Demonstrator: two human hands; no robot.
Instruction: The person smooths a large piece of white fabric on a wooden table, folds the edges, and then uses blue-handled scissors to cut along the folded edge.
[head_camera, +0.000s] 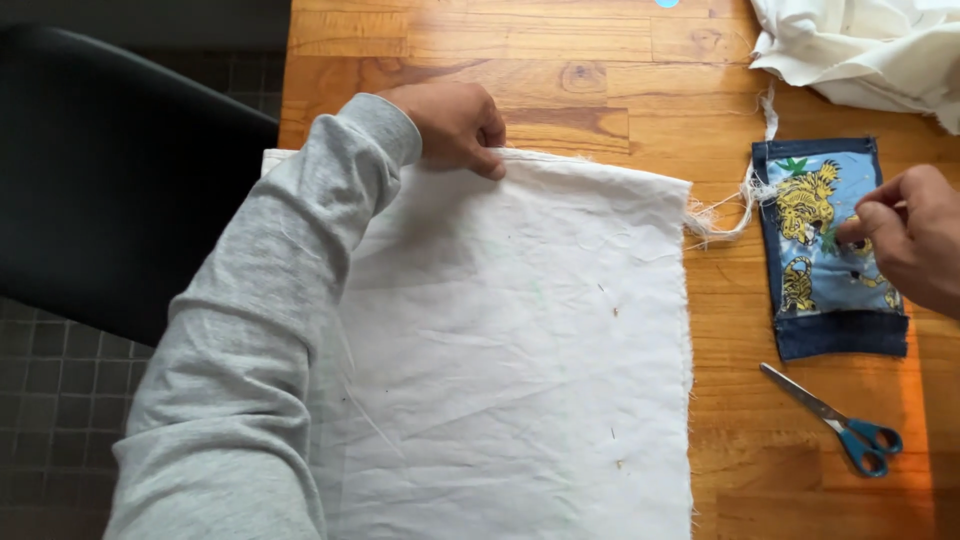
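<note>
The left arm, in a grey sleeve (260, 330), stretches forward and away from the body, bent a little at the wrist. The left hand (455, 125) lies knuckles up, fingers (485, 160) curled under and pressed down, thumb tucked out of sight. The right hand (910, 235) comes in from the right side, bare at the wrist, back of the hand upward. Its fingers are drawn together, fingertips (852, 230) pinched and pointing left, toward the other hand.

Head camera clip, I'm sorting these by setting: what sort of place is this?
Probably a home sewing or craft spot: a wooden table with white fabric, a tiger-print denim piece, and blue-handled scissors.
</note>
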